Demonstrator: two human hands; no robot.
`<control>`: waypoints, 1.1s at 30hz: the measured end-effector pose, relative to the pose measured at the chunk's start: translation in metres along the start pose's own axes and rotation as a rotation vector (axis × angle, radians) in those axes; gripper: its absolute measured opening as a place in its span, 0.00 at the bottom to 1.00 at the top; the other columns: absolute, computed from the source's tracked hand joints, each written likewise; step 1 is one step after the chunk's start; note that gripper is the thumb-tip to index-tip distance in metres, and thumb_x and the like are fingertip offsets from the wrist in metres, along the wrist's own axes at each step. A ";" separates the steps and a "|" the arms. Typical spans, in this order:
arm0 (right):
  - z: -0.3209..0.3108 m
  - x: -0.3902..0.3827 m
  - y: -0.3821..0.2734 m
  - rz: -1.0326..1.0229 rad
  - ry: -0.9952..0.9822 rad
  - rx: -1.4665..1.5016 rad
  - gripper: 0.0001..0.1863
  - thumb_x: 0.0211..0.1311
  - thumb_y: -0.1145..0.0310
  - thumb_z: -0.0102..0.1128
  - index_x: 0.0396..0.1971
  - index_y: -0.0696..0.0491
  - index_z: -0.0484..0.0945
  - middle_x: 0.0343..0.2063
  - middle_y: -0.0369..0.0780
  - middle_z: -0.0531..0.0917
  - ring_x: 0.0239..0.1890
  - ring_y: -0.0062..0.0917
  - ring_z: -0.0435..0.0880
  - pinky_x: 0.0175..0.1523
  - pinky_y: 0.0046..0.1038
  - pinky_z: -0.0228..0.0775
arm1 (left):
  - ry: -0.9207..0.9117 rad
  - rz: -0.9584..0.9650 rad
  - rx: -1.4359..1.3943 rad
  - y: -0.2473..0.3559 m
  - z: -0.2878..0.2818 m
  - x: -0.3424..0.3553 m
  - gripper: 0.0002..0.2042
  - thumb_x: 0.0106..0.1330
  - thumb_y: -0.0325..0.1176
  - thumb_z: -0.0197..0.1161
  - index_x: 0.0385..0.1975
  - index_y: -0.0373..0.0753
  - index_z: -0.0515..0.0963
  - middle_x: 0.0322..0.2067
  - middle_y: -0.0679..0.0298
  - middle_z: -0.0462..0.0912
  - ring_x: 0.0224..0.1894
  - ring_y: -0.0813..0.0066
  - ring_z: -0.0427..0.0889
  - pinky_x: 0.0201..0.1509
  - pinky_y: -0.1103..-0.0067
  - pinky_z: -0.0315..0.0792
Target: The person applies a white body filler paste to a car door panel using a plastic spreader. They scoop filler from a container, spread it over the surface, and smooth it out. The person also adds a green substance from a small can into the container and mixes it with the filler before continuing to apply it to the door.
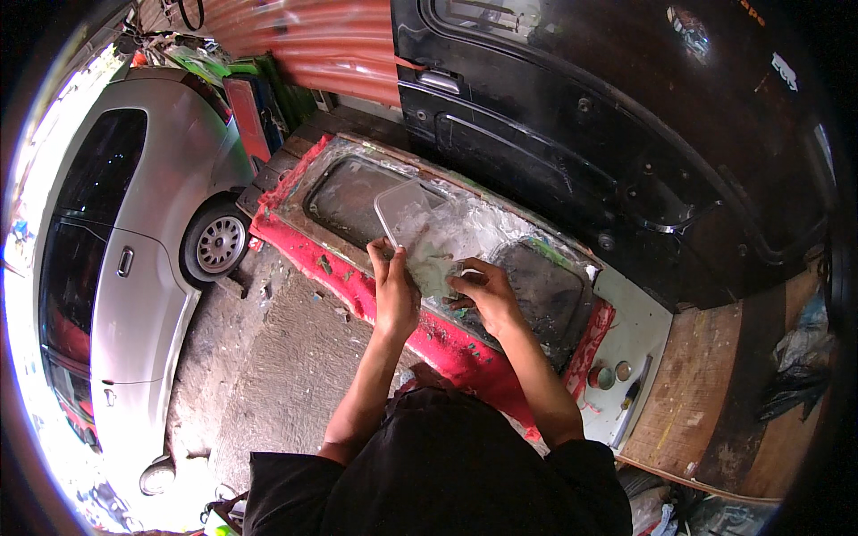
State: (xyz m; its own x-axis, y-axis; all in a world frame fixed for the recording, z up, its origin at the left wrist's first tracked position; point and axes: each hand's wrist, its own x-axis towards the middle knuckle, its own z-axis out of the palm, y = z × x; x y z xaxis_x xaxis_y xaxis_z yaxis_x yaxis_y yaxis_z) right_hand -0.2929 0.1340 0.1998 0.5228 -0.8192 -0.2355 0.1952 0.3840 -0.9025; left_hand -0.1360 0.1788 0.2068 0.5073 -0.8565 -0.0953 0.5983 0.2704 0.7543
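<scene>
My left hand (393, 290) is closed, thumb and fingers pinching the near edge of a clear, rounded rectangular plastic lid or shallow tray (400, 204), which is tilted up. My right hand (487, 295) is closed a little to its right, fingertips pressed together; what they hold, if anything, is too small to make out. Both hands are above a panel (288, 207) with dark recessed areas, smeared with white and grey-green filler-like paste (484, 223). A ragged red cloth (344, 295) lies beneath the panel and shows along its near side.
A silver car (143, 277) stands on the left. Beyond the panel leans a large black vehicle panel (554, 170), beside red corrugated sheeting (313, 45). A pale board (630, 308) at the right bears small tins (601, 377) and a dark-handled tool (631, 395), near a wooden surface (688, 384).
</scene>
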 end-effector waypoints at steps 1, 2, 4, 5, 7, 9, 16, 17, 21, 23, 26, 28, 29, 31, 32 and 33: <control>-0.001 0.000 0.002 0.017 0.018 0.042 0.12 0.62 0.77 0.66 0.45 0.59 0.79 0.33 0.41 0.86 0.32 0.27 0.88 0.33 0.27 0.86 | 0.004 -0.020 0.010 0.002 0.004 -0.003 0.06 0.77 0.30 0.48 0.48 0.45 0.61 0.38 0.66 0.67 0.34 0.79 0.70 0.29 0.83 0.70; -0.003 0.001 0.006 0.034 0.036 0.084 0.12 0.62 0.77 0.66 0.45 0.59 0.79 0.34 0.41 0.86 0.33 0.27 0.88 0.34 0.27 0.86 | -0.012 -0.015 0.030 0.000 0.001 -0.002 0.06 0.77 0.30 0.48 0.49 0.46 0.61 0.38 0.65 0.68 0.34 0.78 0.71 0.30 0.80 0.71; -0.001 0.001 0.010 0.064 0.064 0.166 0.12 0.62 0.77 0.66 0.45 0.59 0.79 0.35 0.41 0.86 0.34 0.27 0.88 0.35 0.27 0.87 | -0.040 0.003 0.074 -0.001 -0.006 0.000 0.07 0.77 0.31 0.49 0.50 0.47 0.61 0.38 0.64 0.71 0.34 0.76 0.72 0.33 0.76 0.72; 0.001 0.001 0.011 0.076 0.078 0.205 0.12 0.62 0.78 0.66 0.45 0.59 0.78 0.36 0.41 0.86 0.35 0.27 0.88 0.36 0.27 0.87 | -0.041 -0.021 0.089 -0.001 -0.008 -0.001 0.07 0.77 0.31 0.49 0.49 0.47 0.61 0.37 0.64 0.70 0.33 0.77 0.71 0.31 0.77 0.71; 0.002 0.000 0.017 0.088 0.106 0.285 0.11 0.63 0.78 0.66 0.45 0.59 0.78 0.36 0.41 0.85 0.35 0.27 0.88 0.37 0.26 0.87 | -0.046 -0.074 0.117 0.001 -0.006 -0.004 0.07 0.77 0.31 0.50 0.48 0.47 0.61 0.35 0.66 0.70 0.29 0.79 0.70 0.27 0.79 0.68; 0.002 0.003 0.025 0.088 0.124 0.367 0.11 0.63 0.78 0.65 0.44 0.59 0.77 0.36 0.40 0.85 0.35 0.27 0.88 0.36 0.25 0.87 | -0.013 -0.020 0.062 0.001 0.005 -0.007 0.06 0.76 0.32 0.50 0.47 0.48 0.62 0.32 0.67 0.68 0.25 0.81 0.67 0.22 0.80 0.63; 0.006 0.011 0.030 0.077 0.150 0.471 0.09 0.62 0.75 0.67 0.41 0.58 0.81 0.37 0.42 0.85 0.36 0.29 0.87 0.42 0.27 0.85 | -0.024 0.019 0.129 -0.014 0.005 -0.008 0.07 0.76 0.31 0.51 0.46 0.48 0.61 0.32 0.71 0.67 0.27 0.86 0.64 0.21 0.84 0.58; 0.007 0.012 0.029 0.077 0.157 0.483 0.09 0.62 0.75 0.68 0.41 0.58 0.81 0.37 0.42 0.85 0.37 0.29 0.87 0.42 0.27 0.84 | -0.029 0.001 0.089 -0.018 0.003 -0.008 0.07 0.76 0.30 0.51 0.45 0.48 0.61 0.32 0.71 0.67 0.27 0.86 0.65 0.20 0.84 0.57; 0.007 0.010 0.011 0.062 0.170 0.521 0.07 0.65 0.75 0.64 0.42 0.57 0.79 0.36 0.40 0.85 0.36 0.26 0.88 0.42 0.21 0.84 | -0.031 -0.113 -0.048 -0.019 -0.003 -0.013 0.07 0.75 0.30 0.52 0.43 0.49 0.61 0.32 0.69 0.69 0.26 0.84 0.65 0.19 0.84 0.55; -0.004 0.012 0.008 0.063 0.150 0.561 0.08 0.65 0.75 0.65 0.42 0.57 0.79 0.36 0.40 0.85 0.36 0.26 0.88 0.40 0.21 0.86 | -0.029 -0.155 -0.089 -0.017 -0.004 -0.013 0.07 0.75 0.29 0.51 0.43 0.49 0.61 0.33 0.69 0.69 0.26 0.83 0.67 0.18 0.84 0.56; -0.023 0.013 0.004 0.059 0.093 0.619 0.09 0.64 0.75 0.65 0.43 0.59 0.79 0.39 0.42 0.85 0.37 0.29 0.87 0.40 0.22 0.87 | -0.038 -0.162 -0.107 -0.011 -0.001 -0.015 0.06 0.75 0.29 0.49 0.43 0.49 0.60 0.36 0.67 0.70 0.31 0.79 0.74 0.18 0.83 0.62; -0.025 0.008 -0.006 0.037 0.101 0.593 0.09 0.64 0.75 0.65 0.43 0.59 0.79 0.39 0.42 0.85 0.36 0.29 0.87 0.39 0.23 0.87 | -0.061 -0.157 -0.105 -0.002 0.003 -0.019 0.06 0.75 0.29 0.47 0.44 0.49 0.60 0.39 0.66 0.71 0.38 0.75 0.79 0.21 0.82 0.70; -0.027 0.006 -0.010 0.026 0.106 0.579 0.09 0.65 0.75 0.64 0.43 0.59 0.79 0.39 0.42 0.85 0.36 0.29 0.88 0.38 0.23 0.88 | -0.098 -0.157 -0.109 -0.005 -0.003 -0.017 0.06 0.75 0.30 0.46 0.45 0.49 0.60 0.45 0.62 0.72 0.44 0.68 0.79 0.28 0.77 0.75; -0.022 0.001 -0.019 -0.041 0.168 0.439 0.09 0.64 0.76 0.65 0.43 0.57 0.78 0.37 0.40 0.84 0.33 0.26 0.87 0.37 0.26 0.88 | -0.171 -0.155 -0.114 -0.006 -0.012 -0.014 0.06 0.76 0.33 0.45 0.47 0.50 0.60 0.58 0.56 0.74 0.58 0.56 0.79 0.43 0.66 0.85; -0.017 -0.003 -0.025 -0.091 0.202 0.358 0.09 0.64 0.77 0.65 0.42 0.57 0.78 0.36 0.39 0.84 0.32 0.24 0.87 0.36 0.26 0.88 | -0.147 -0.152 -0.154 -0.008 -0.013 -0.014 0.06 0.76 0.32 0.45 0.47 0.49 0.59 0.57 0.56 0.73 0.57 0.56 0.79 0.43 0.65 0.85; -0.014 -0.006 -0.029 -0.141 0.239 0.273 0.08 0.64 0.77 0.65 0.41 0.56 0.78 0.34 0.38 0.84 0.32 0.22 0.87 0.35 0.26 0.88 | -0.123 -0.152 -0.197 -0.001 -0.001 -0.018 0.06 0.76 0.31 0.45 0.47 0.48 0.59 0.56 0.56 0.72 0.56 0.57 0.79 0.43 0.65 0.85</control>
State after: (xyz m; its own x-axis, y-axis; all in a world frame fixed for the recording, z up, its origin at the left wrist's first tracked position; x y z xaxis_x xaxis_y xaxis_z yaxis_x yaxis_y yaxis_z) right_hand -0.3133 0.1218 0.2220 0.2727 -0.9360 -0.2223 0.4823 0.3330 -0.8102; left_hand -0.1448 0.1947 0.2072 0.3304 -0.9376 -0.1088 0.7768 0.2046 0.5956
